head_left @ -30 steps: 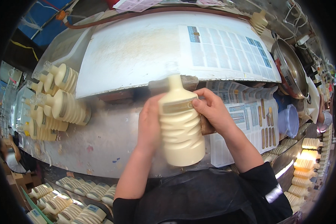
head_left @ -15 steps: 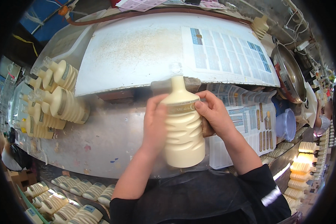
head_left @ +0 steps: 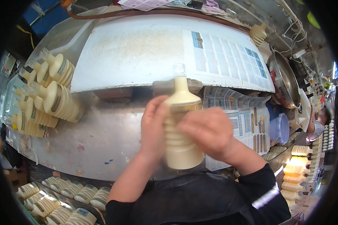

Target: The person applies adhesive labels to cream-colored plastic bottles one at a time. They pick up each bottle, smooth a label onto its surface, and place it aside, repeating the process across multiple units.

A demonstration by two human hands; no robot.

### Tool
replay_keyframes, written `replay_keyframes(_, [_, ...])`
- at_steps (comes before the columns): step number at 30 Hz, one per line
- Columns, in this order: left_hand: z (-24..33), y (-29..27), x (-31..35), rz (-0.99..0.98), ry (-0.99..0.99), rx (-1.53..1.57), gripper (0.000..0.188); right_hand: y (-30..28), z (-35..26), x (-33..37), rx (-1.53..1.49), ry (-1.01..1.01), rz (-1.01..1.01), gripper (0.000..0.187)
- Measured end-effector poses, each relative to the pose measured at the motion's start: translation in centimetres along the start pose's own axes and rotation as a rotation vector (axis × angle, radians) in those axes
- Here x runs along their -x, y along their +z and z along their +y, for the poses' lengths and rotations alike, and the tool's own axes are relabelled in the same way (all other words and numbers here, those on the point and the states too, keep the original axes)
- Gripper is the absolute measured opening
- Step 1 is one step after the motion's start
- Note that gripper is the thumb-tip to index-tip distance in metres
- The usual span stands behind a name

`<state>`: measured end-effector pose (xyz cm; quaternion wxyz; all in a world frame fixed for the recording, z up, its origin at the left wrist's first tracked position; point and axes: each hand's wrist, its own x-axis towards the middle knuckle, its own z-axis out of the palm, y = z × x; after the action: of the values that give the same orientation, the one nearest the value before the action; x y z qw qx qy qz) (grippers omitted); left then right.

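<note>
In front of me a cream-coloured ribbed bottle point(head_left: 184, 159) stands or leans with its clear threaded neck away from me. A gold label band point(head_left: 187, 107) runs across its shoulder. My left hand point(head_left: 153, 120) is closed along the bottle's left side. My right hand point(head_left: 210, 127) lies across the bottle's front, over part of the label band; its fingers are smeared by motion. Behind the bottle's neck is a brown block point(head_left: 194, 85), partly hidden. To the right, a sheet of gold and blue stickers point(head_left: 248, 131) lies close to my right forearm.
Several similar bottles point(head_left: 60, 99) lie stacked at the left. A raised white board point(head_left: 139, 48) holds another sticker sheet point(head_left: 225, 56). A metal pan point(head_left: 289, 75) and a purple tub point(head_left: 279, 128) stand at the right. Rows of bottles point(head_left: 80, 191) fill the lower left; another person point(head_left: 317, 125) is far right.
My right hand has moved left from the bottle's right edge across its front. My left hand keeps to the left side. The view has shifted slightly.
</note>
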<state>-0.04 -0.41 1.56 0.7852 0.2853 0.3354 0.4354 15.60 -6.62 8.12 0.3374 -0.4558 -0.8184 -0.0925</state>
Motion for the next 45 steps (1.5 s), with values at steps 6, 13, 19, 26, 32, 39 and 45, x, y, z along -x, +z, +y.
replay_keyframes(6, [0.2,0.5,0.3,0.045,-0.012,0.153,0.038,-0.4,-0.8,-1.1,0.109,-0.02,-0.015,0.036])
replay_keyframes(13, [0.0,0.4,0.3,0.049,-0.006,0.175,0.045,-0.7,-2.2,-2.0,0.158,-0.01,-0.096,0.036])
replay_keyframes(19, [-0.3,0.4,0.3,0.034,-0.043,0.251,0.051,0.2,-3.0,-2.1,0.107,-0.053,-0.205,0.039])
replay_keyframes(26, [-0.5,0.3,0.3,0.007,-0.04,0.257,0.054,0.9,-3.1,-2.1,0.135,-0.035,-0.084,0.037])
replay_keyframes(32, [0.3,0.6,0.7,0.0,-0.075,0.323,0.051,0.0,-1.1,-3.5,-0.231,0.475,0.023,0.025])
replay_keyframes(39, [-0.1,0.9,0.6,0.046,-0.035,0.232,0.044,3.2,-0.3,-4.6,-0.169,0.546,0.04,0.039])
replay_keyframes(45, [-0.5,0.3,0.5,0.03,-0.018,0.171,0.031,2.2,1.4,-3.0,-0.196,0.795,0.05,0.037])
